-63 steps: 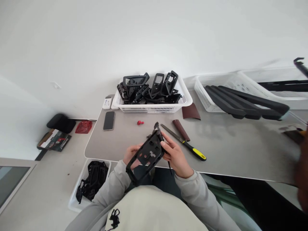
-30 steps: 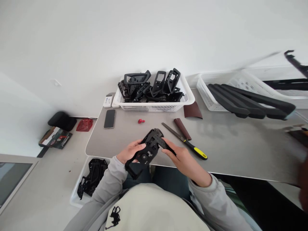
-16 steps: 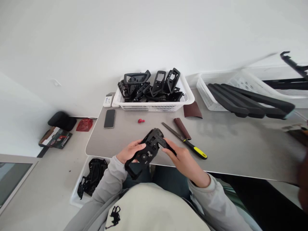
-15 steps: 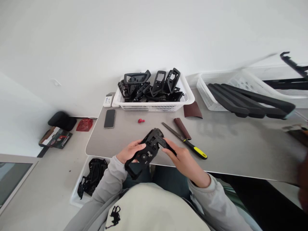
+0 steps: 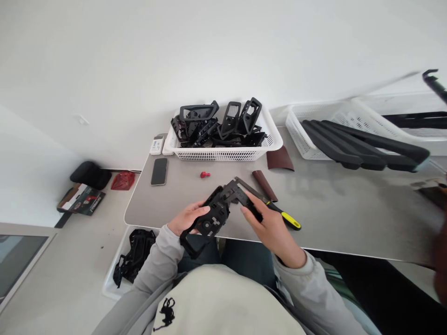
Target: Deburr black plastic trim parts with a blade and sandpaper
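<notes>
Held the black plastic frame (image 5: 206, 224), tilted over the near edge of the tabletop (image 5: 331, 209), firmly in the left hand (image 5: 188, 217) and, at its far end, contact unclear, a dark caliper-like tool (image 5: 241, 197) in the right hand (image 5: 268, 225). Seemingly risked a slip or scrape through loosened hold or skewed tool, or a knock against the file (image 5: 288, 219) just behind.

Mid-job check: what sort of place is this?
Likely a small parts workshop: a white basket heaped with black frames, a yellow-handled file on the table, and a black part in the left hand.
</notes>
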Demonstrator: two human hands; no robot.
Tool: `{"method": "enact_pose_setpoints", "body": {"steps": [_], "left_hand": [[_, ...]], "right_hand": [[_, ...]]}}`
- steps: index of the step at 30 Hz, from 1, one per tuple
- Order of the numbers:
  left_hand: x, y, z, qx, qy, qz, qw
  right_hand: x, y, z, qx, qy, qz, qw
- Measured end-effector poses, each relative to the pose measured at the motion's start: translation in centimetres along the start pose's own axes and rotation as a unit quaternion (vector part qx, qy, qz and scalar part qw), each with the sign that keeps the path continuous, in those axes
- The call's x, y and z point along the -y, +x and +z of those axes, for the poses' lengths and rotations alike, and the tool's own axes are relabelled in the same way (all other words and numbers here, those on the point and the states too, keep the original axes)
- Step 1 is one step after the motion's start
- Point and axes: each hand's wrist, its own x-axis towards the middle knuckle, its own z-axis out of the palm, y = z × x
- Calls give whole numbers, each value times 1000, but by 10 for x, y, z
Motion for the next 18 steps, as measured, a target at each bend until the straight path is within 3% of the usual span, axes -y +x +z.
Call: {"method": "enact_pose_setpoints", "body": {"steps": [8, 18], "left_hand": [[-3, -2, 0, -19, 5, -2, 1000], [-3, -3, -1, -18, 5, -6, 1000]], "right_hand": [[8, -6, -12, 106, -25, 29, 994], [4, -7, -10, 130, 4, 1, 992]]}}
